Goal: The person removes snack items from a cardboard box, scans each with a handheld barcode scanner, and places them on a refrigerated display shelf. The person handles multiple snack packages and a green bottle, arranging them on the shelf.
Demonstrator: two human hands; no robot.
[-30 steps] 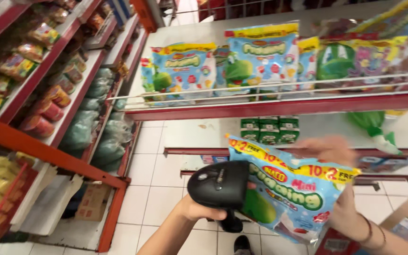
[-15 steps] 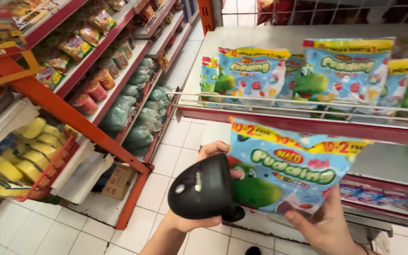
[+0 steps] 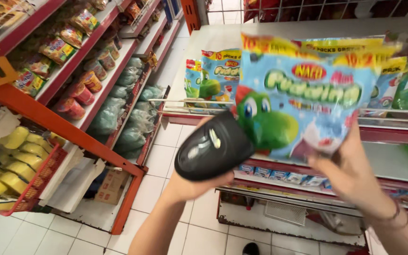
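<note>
**Scanner held against a raised snack bag in a shop aisle**

A glossy plastic snack bag (image 3: pixel 308 94), pale blue with a yellow top band and a green cartoon animal printed on it, is held up in front of the camera, its face toward the viewer. The right hand (image 3: pixel 350 174) grips it from below at the lower right corner, fingers closed on the bag's edge, a thin band at the wrist. Just left of the bag, the left hand (image 3: pixel 194 186) is wrapped around the grip of a black handheld barcode scanner (image 3: pixel 213 146), whose rounded head overlaps the bag's lower left corner; whether they touch cannot be told.

Behind the bag runs a red-edged metal shelf (image 3: pixel 393 134) with a wire front rail, and on it stand more bags of the same kind (image 3: pixel 213 78). Lower shelves of that unit carry small blue boxes (image 3: pixel 284 174). Across the white-tiled floor (image 3: pixel 166 141), the opposite red shelving (image 3: pixel 72 127) holds round red tubs (image 3: pixel 79 97), grey-green bags (image 3: pixel 128 113) and, in a red wire basket, yellow packs (image 3: pixel 10 165).
</note>
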